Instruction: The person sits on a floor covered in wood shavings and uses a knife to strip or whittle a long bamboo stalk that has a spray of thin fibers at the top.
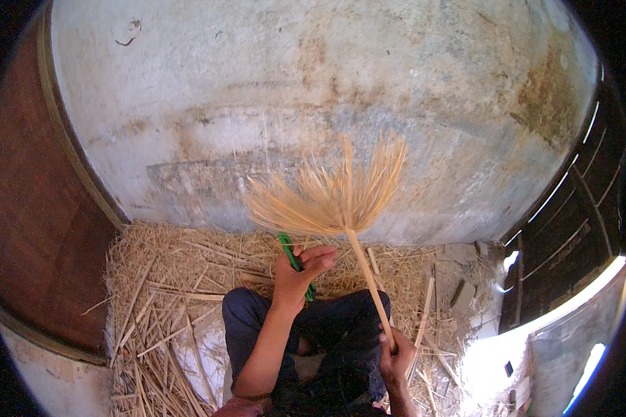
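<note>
My right hand grips the lower end of a pale bamboo stick. At its upper end the stick is split into many thin strands, which fan out up and to the left, in front of the wall. In my left hand lies a slim green tool, which looks like a utility knife; its blade cannot be made out. The left fingers point right toward the stick, just below the fan and apart from it.
Straw-like shavings cover the floor along the stained wall. Loose bamboo sticks lie in a heap at the left. A brown door stands at the left, broken bricks at the right. My bent legs are beneath my hands.
</note>
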Available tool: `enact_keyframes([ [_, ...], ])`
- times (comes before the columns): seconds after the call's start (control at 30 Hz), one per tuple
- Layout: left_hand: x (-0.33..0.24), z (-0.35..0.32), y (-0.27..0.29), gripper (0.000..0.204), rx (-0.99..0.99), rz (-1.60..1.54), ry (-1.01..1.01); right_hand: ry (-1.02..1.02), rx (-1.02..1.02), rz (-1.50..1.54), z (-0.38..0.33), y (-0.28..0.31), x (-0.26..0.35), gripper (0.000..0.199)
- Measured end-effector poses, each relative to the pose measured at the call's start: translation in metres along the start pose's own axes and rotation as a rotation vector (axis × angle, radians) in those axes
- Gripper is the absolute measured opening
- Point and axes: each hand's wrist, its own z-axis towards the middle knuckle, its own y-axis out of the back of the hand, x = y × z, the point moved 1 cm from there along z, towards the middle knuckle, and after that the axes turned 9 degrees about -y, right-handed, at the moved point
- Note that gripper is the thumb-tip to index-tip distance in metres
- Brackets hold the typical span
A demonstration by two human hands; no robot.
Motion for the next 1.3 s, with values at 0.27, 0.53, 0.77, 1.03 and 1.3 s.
enact_keyframes([
  [0.27,-0.027,-0.007,-0.033,0.031,-0.014,-0.035,-0.082,0.042,-0.006,-0.049,-0.004,-0.001,-0.002,0.021],
  [0.53,-0.035,-0.009,-0.042,0.023,-0.069,0.039,-0.09,0.105,-0.043,-0.034,-0.008,-0.007,-0.015,0.019],
  [0.77,-0.027,-0.01,-0.038,0.017,-0.067,0.033,-0.067,0.112,-0.02,-0.04,-0.007,-0.005,-0.011,0.018],
  [1.03,-0.025,-0.01,-0.028,0.018,0.023,0.125,-0.084,0.117,-0.034,-0.034,-0.009,-0.004,-0.006,0.018],
  [1.3,-0.027,-0.022,-0.025,0.021,0.196,-0.039,-0.072,0.122,-0.087,0.016,-0.008,-0.004,-0.009,0.023],
])
